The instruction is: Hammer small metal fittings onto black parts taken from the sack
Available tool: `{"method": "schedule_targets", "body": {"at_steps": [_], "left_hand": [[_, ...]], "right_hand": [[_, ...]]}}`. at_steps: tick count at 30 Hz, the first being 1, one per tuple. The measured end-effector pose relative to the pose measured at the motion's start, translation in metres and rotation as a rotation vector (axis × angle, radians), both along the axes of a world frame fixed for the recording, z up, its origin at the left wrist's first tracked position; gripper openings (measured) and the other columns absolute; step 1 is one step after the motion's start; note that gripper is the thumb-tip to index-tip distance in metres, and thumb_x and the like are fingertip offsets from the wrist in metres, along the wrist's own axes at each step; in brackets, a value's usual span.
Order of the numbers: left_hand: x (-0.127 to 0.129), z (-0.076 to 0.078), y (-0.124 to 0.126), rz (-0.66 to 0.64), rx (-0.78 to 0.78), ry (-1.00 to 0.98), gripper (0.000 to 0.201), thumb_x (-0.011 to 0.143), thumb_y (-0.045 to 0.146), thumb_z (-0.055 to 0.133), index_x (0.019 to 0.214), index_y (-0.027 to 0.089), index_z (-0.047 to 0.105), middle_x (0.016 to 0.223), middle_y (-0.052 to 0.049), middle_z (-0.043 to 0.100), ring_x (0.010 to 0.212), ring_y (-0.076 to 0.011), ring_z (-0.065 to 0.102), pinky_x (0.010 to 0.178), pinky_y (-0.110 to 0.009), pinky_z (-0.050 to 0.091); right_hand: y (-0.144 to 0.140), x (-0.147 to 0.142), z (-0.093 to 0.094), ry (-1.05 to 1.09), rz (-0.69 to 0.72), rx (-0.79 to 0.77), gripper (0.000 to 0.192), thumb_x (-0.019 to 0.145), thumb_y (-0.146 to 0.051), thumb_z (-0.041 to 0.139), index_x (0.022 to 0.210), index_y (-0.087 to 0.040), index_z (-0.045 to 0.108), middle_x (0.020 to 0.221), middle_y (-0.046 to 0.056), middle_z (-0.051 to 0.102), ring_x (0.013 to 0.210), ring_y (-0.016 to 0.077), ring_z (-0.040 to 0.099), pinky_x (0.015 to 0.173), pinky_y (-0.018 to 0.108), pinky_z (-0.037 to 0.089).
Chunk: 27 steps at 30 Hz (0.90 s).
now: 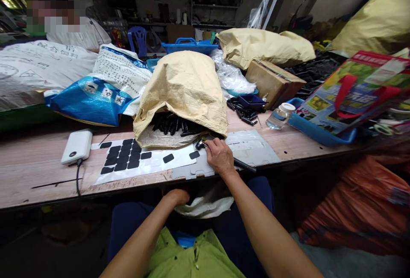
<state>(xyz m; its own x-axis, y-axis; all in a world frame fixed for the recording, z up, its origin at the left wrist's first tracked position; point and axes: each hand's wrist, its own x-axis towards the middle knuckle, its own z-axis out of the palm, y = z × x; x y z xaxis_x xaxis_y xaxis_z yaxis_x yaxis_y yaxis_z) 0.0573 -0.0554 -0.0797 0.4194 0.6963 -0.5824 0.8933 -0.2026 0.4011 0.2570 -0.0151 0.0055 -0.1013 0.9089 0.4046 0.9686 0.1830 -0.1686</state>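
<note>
Right hand (219,157) reaches forward onto the worn wooden desk (38,162), palm down, knuckles up, fingers curled at the mouth of the tan paper sack (184,94). Grip is closed round a slim black plastic rod (244,165); the rod's tail pokes out at 4 o'clock from the hand, over the grey plastic sheet (253,150). Its front end is hidden under the fingers. More black rods lie in the sack's opening, at 10 o'clock from the hand.

Left hand (176,196) sits low, below the desk edge, against a pale crumpled bag (208,205) on the lap. Fingers tucked out of view; cannot tell whether that grip holds anything.

White backing sheet with black pads (128,160) lies at 9 o'clock from the right hand.
</note>
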Motion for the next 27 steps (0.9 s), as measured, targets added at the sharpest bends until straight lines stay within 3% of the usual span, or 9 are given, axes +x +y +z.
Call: {"method": "schedule_targets", "body": {"at_steps": [3,5,9,12,14,17,19,23,27], "left_hand": [[-0.002,0.012,-0.011,0.001,-0.027,0.062,0.046,0.089,0.039,0.051,0.127,0.022,0.07,0.122,-0.017,0.074,0.113,-0.0347,0.069,0.095,-0.045,0.053],[-0.003,0.029,-0.02,-0.047,0.006,0.031,0.045,0.092,0.038,0.048,0.128,0.023,0.068,0.128,-0.015,0.071,0.119,-0.0336,0.067,0.098,-0.044,0.052],[-0.007,0.085,-0.027,-0.208,0.081,-0.175,0.039,0.091,0.04,0.053,0.123,0.025,0.071,0.116,-0.012,0.075,0.109,-0.0311,0.069,0.092,-0.039,0.052],[-0.012,0.13,-0.006,-0.207,0.027,-0.46,0.034,0.093,0.043,0.054,0.114,0.025,0.074,0.097,-0.004,0.078,0.086,-0.0206,0.07,0.077,-0.028,0.051],[-0.013,0.148,0.025,-0.04,0.179,-0.567,0.035,0.096,0.043,0.049,0.099,0.021,0.076,0.083,-0.002,0.075,0.075,-0.0175,0.066,0.071,-0.026,0.049],[-0.013,0.148,0.082,0.267,0.646,-0.482,0.031,0.096,0.037,0.049,0.099,0.02,0.076,0.092,-0.005,0.075,0.085,-0.0194,0.065,0.079,-0.029,0.049],[-0.012,0.135,0.116,0.305,0.796,-0.347,0.027,0.094,0.032,0.052,0.102,0.021,0.076,0.099,-0.007,0.074,0.092,-0.0212,0.065,0.085,-0.031,0.049],[-0.008,0.109,0.152,0.166,0.754,-0.146,0.023,0.087,0.027,0.061,0.103,0.022,0.077,0.104,-0.009,0.071,0.103,-0.0263,0.063,0.09,-0.033,0.049],[-0.01,0.106,0.153,0.177,0.738,-0.114,0.025,0.083,0.032,0.069,0.103,0.02,0.077,0.106,-0.011,0.067,0.105,-0.0291,0.061,0.087,-0.035,0.049]], "right_hand": [[0.0,0.0,0.0,0.0,-0.004,0.003,0.021,0.096,-0.027,0.056,0.115,-0.024,0.066,0.103,0.007,0.061,0.097,0.0237,0.049,0.083,0.032,0.036],[0.0,0.0,-0.001,0.001,-0.006,0.001,0.022,0.096,-0.027,0.056,0.115,-0.025,0.066,0.103,0.007,0.061,0.097,0.0238,0.049,0.083,0.032,0.036],[-0.001,0.0,0.0,-0.003,-0.01,-0.012,0.022,0.097,-0.028,0.056,0.116,-0.025,0.066,0.103,0.007,0.06,0.097,0.0237,0.049,0.083,0.033,0.036],[-0.001,-0.001,0.001,-0.006,-0.016,-0.02,0.022,0.097,-0.028,0.056,0.117,-0.025,0.066,0.104,0.007,0.06,0.098,0.0236,0.048,0.082,0.033,0.036],[-0.001,-0.001,0.001,-0.008,-0.021,-0.024,0.022,0.097,-0.028,0.056,0.117,-0.025,0.066,0.104,0.007,0.06,0.098,0.0236,0.048,0.082,0.033,0.036],[-0.001,-0.001,0.002,-0.009,-0.019,-0.03,0.023,0.097,-0.029,0.056,0.117,-0.025,0.066,0.104,0.007,0.06,0.098,0.0236,0.048,0.083,0.033,0.036],[-0.001,-0.001,0.002,-0.008,-0.013,-0.033,0.023,0.097,-0.028,0.056,0.118,-0.025,0.066,0.104,0.007,0.06,0.098,0.0234,0.049,0.083,0.032,0.036],[0.0,0.0,0.001,-0.005,-0.005,-0.033,0.023,0.097,-0.029,0.056,0.117,-0.025,0.066,0.105,0.008,0.06,0.097,0.0237,0.049,0.082,0.033,0.037],[0.0,0.001,0.001,0.005,-0.003,-0.03,0.023,0.096,-0.028,0.057,0.117,-0.025,0.066,0.104,0.008,0.061,0.098,0.0242,0.049,0.083,0.033,0.038]]}}
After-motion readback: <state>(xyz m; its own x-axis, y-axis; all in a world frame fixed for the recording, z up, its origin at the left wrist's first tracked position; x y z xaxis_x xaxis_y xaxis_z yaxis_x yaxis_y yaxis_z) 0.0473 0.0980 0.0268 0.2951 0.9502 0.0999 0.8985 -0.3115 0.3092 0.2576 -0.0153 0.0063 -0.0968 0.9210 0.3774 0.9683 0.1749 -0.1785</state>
